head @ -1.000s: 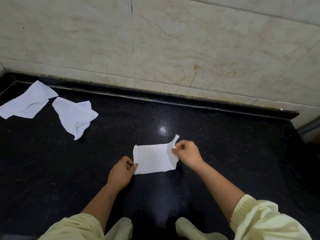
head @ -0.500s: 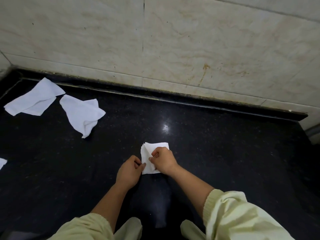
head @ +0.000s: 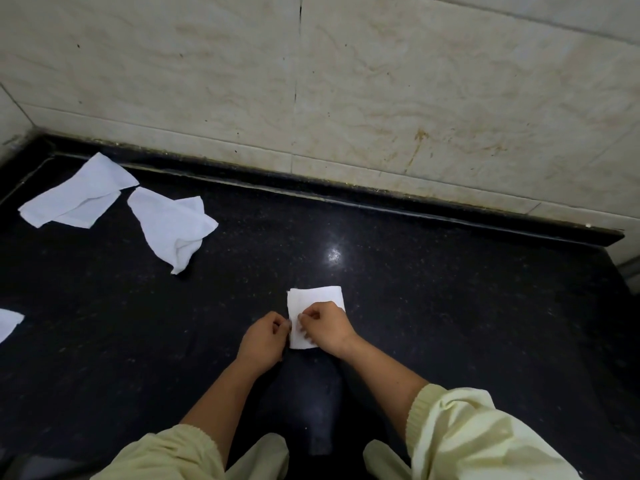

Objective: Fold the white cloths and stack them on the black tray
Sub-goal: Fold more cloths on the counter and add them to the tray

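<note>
Four white cloths show on the black speckled counter (head: 450,306). The one you are working on, a small folded cloth (head: 313,301), lies flat in the middle of it, just in front of you. Your right hand (head: 327,329) rests on its near half with fingers curled, thumb and forefinger pinching the left edge. Your left hand (head: 265,341) meets it from the side, fingertips closed on that same edge. Both hands grip the cloth, and the step looks like setting the last fold.

To do it well, line up the layers at the left edge before you press. The far corners look square, but the near edge is hidden under your right hand, so check it. Then flatten from the fold outward so that no ridge is trapped inside; thin cloth like this is likely to spring open if the crease is light. Lift it with the layers pinched together.

No black tray can be told apart from the dark counter itself, so find the spot for the stack first. Well apart at the far left lie a loosely doubled cloth (head: 76,199) near the tiled wall (head: 415,81) and a crumpled cloth (head: 173,226) just beside it. A cloth corner (head: 8,322) shows at the left border of the view.
</note>
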Action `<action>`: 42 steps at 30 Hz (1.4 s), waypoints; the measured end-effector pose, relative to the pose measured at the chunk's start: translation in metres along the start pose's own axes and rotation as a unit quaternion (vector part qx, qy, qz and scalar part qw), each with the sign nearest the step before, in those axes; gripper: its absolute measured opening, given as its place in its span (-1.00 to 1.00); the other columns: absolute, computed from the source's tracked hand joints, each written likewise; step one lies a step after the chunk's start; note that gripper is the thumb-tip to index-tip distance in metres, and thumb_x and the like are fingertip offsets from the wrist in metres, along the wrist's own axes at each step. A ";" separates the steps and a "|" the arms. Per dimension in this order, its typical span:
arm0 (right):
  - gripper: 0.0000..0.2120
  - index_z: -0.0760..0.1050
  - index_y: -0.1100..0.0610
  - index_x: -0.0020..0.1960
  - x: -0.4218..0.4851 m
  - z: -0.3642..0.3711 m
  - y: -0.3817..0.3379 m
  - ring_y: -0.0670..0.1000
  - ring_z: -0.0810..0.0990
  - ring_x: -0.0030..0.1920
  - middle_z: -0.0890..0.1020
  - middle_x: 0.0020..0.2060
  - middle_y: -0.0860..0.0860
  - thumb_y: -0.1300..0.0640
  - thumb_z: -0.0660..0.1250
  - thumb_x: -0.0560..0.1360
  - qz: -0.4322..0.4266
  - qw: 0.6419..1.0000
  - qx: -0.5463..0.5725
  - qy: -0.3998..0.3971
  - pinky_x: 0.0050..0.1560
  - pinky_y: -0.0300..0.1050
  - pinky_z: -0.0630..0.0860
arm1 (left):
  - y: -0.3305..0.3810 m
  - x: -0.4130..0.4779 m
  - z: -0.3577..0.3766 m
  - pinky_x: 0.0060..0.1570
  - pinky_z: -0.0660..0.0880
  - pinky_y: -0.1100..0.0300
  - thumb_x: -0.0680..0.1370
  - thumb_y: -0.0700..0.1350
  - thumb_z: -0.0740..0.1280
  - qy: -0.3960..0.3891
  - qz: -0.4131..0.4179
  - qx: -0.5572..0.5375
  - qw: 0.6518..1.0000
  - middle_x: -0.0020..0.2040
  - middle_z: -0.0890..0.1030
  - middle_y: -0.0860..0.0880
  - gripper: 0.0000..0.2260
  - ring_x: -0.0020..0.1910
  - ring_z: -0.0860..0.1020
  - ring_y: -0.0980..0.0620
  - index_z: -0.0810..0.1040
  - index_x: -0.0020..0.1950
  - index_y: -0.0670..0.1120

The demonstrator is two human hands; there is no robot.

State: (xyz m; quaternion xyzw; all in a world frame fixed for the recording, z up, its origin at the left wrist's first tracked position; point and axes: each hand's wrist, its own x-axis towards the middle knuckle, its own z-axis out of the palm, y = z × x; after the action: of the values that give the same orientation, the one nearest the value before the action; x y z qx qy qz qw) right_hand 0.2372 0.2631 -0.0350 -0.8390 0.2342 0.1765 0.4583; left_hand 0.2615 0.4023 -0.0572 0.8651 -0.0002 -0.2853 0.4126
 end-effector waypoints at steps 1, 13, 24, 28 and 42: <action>-0.83 0.58 0.20 -0.11 0.000 -0.005 0.001 0.05 0.63 -0.24 0.67 -0.22 0.13 0.15 0.26 0.55 0.000 1.000 0.018 -0.002 -0.11 -0.05 0.63 | 0.003 -0.001 -0.002 -0.18 0.59 -0.02 0.63 0.02 0.19 -0.006 -0.011 -0.025 1.000 -0.16 0.63 -0.15 -0.76 -0.36 0.55 -0.03 0.51 -0.07 -0.11; -0.85 0.55 0.11 -0.26 -0.004 -0.069 0.047 0.08 0.65 -0.20 0.67 -0.25 0.09 0.22 0.29 0.47 0.085 0.987 0.073 0.113 -0.05 0.05 0.63 | 0.022 -0.002 -0.004 -0.21 0.43 0.20 0.49 -0.08 0.39 0.068 -0.009 0.065 0.996 -0.16 0.57 0.02 -0.89 -0.16 0.54 0.06 0.52 -0.08 -0.08; -0.88 0.51 0.18 -0.12 -0.008 -0.055 0.032 -0.01 0.51 -0.32 0.61 -0.22 0.07 0.17 0.43 0.43 0.135 0.968 0.207 0.042 -0.42 -0.20 0.35 | 0.053 -0.002 -0.007 -0.39 0.40 0.21 0.50 -0.13 0.39 -0.061 -0.186 -0.164 0.967 -0.19 0.58 -0.07 -0.77 -0.27 0.53 0.03 0.57 0.07 -0.23; -0.79 0.61 0.22 -0.01 -0.013 -0.061 0.031 -0.02 0.47 -0.34 0.58 -0.26 0.05 0.18 0.42 0.38 0.163 0.950 0.267 0.007 -0.40 -0.20 0.36 | 0.054 -0.008 -0.013 -0.23 0.49 0.15 0.47 -0.13 0.41 -0.093 -0.215 -0.218 0.947 -0.11 0.61 -0.07 -0.79 -0.17 0.56 -0.01 0.57 0.06 -0.16; -0.79 0.51 0.11 0.00 -0.041 -0.111 0.022 0.05 0.64 -0.11 0.66 -0.08 0.10 0.35 0.32 0.42 0.096 0.907 0.411 -0.015 -0.16 -0.07 0.61 | 0.094 -0.011 -0.023 -0.20 0.59 0.10 0.47 -0.19 0.43 -0.176 -0.077 -0.257 0.947 -0.02 0.69 -0.07 -0.74 -0.07 0.66 -0.02 0.55 0.14 -0.07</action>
State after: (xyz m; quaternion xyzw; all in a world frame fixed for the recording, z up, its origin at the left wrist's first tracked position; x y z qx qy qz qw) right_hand 0.2000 0.1677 0.0286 -0.5475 0.3585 0.1202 0.7465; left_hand 0.2856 0.3596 0.0267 0.6631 0.0672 -0.4542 0.5912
